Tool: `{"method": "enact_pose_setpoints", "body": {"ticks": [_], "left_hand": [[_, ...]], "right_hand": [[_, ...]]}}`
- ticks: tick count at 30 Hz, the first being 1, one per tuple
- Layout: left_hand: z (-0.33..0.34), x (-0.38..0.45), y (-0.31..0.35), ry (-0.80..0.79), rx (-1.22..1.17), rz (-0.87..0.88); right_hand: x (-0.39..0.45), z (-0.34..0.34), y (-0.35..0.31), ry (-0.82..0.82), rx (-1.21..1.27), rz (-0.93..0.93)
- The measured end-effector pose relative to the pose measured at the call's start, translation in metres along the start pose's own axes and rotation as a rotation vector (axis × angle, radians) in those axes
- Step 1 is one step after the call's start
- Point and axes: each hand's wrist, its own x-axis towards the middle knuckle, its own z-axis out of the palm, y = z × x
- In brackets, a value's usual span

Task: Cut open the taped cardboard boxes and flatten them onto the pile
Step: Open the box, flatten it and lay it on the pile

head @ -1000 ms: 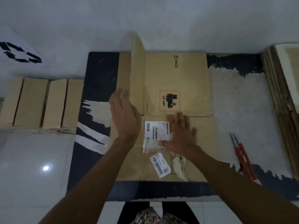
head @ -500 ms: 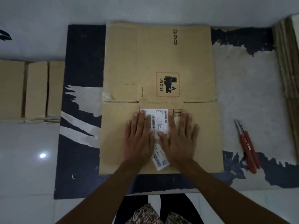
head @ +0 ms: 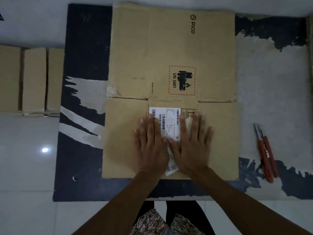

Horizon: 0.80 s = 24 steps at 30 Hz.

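From the head camera I see both hands laid flat on a flattened cardboard box point(head: 172, 53) that lies spread over a dark, torn mat point(head: 84, 53) on the pale floor. My left hand point(head: 151, 146) has its fingers straight and slightly spread, palm down on the near half of the box; it holds nothing, only presses. My right hand point(head: 193, 145) lies just beside it in the same way, fingers straight and fanned, thumb almost touching the left thumb. Between and partly under the two hands sits a white shipping label point(head: 167, 117) with barcodes, and a smaller label strip point(head: 171, 169) shows below the thumbs near the box's near edge.

The far half of the box carries a "PICO" mark and a red-hatched "UN 3481" battery symbol point(head: 182, 80). A crease runs across the middle of the box, just beyond my fingertips.

To the right, well apart from the box, red-handled cutters point(head: 266, 156) lie on the worn pale part of the mat. To the left, off the mat, more cardboard boxes point(head: 33, 78) stand side by side. On the far right edge I see a stack of cardboard point(head: 310, 48), mostly cut off.
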Motion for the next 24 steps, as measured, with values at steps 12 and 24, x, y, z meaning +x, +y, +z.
{"method": "enact_pose_setpoints", "body": {"ticks": [12,24], "left_hand": [[-0.040,0.060,-0.052,-0.049,0.054,0.153],[-0.039,0.062,-0.056,-0.165,0.123,0.152]], "right_hand": [[0.001,-0.002,0.000,-0.008,0.010,0.013],[0.062,-0.039,0.004,0.008,0.301,0.080]]}}
